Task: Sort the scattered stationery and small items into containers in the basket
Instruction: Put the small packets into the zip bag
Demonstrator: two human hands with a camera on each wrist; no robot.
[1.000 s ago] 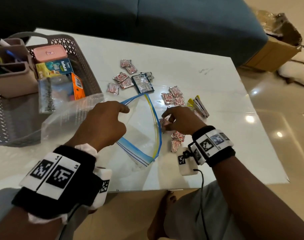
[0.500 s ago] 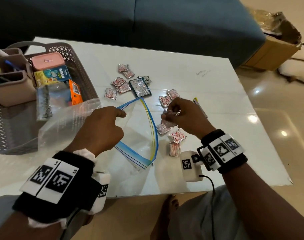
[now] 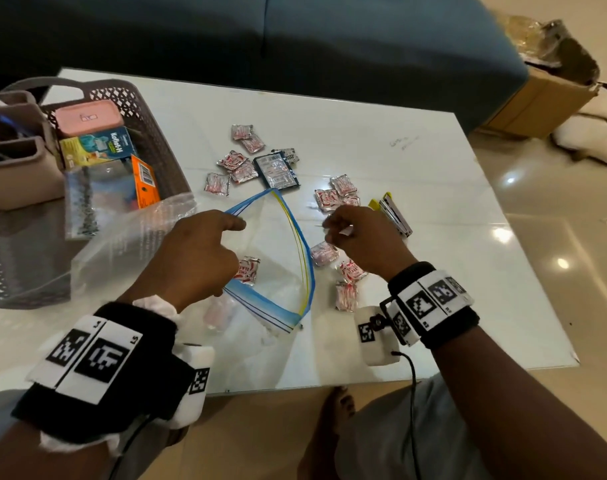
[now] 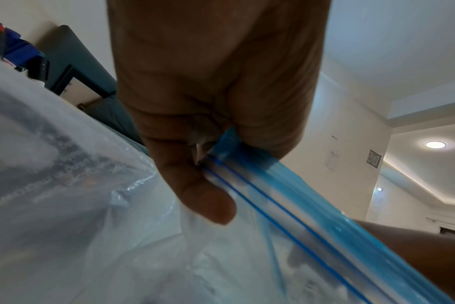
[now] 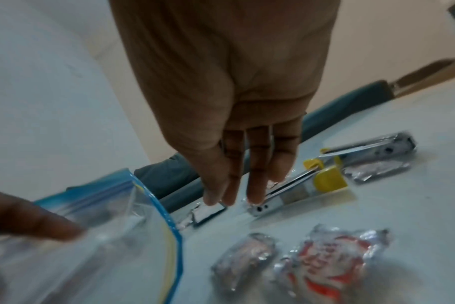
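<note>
My left hand [image 3: 226,226] pinches the blue zip rim of a clear zip bag [image 3: 281,237] and holds its mouth open above the white table [image 3: 433,271]. The left wrist view shows thumb and fingers [image 4: 208,201] clamped on the zip strip [image 4: 286,195]. One red-and-silver sachet [image 3: 248,270] lies inside the bag. My right hand [image 3: 340,230] hovers just right of the bag mouth [image 5: 153,205], and its straight fingers [image 5: 255,185] hold nothing. Three sachets [image 3: 350,271] lie under it, seen close as foil sachets [image 5: 333,261].
A stapler with yellow parts [image 3: 394,216] [image 5: 299,189] lies just beyond my right hand. More sachets [image 3: 243,164] and a dark packet [image 3: 277,170] are farther back. The grey basket [image 3: 149,133] at left holds boxes and an organiser [image 3: 15,168]. A sofa [image 3: 295,46] stands behind.
My right hand picked a sachet off the table, carried it to the bag mouth and let go; the sachet now lies in the bag. The left hand kept its hold.
</note>
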